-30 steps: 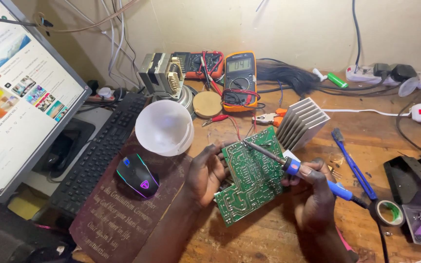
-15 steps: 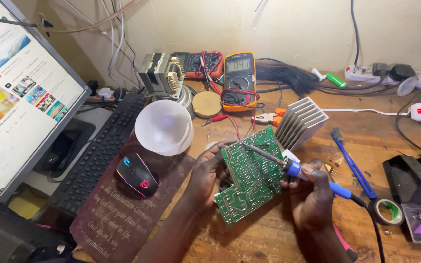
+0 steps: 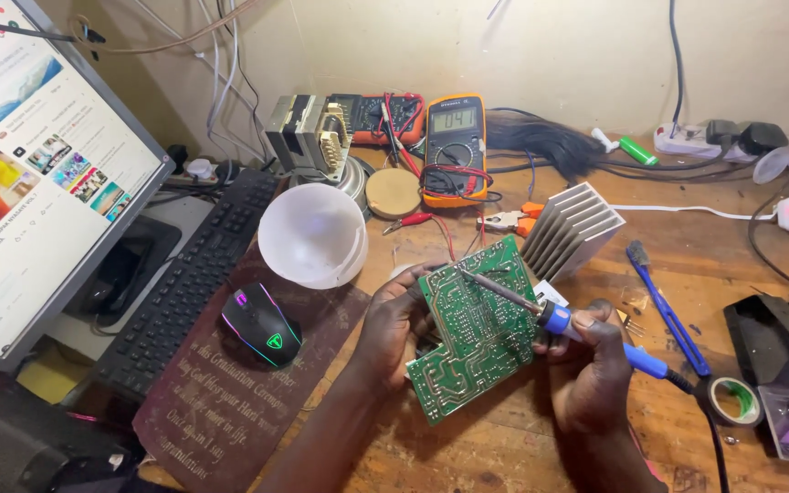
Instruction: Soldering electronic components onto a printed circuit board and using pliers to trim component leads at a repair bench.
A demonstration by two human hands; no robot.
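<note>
Head view: over the cluttered wooden table, the left hand grips a tilted green circuit board steady while the right hand, closed around a blue-handled soldering iron, should keep the tip on one joint only.

Head-worn view — steeply down, close over workbench

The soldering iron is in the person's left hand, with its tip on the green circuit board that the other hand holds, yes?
Not quite. The head view shows the soldering iron in the right hand, not the left. The rest is correct: its tip is on the green circuit board, which the left hand holds at its edge.
</note>
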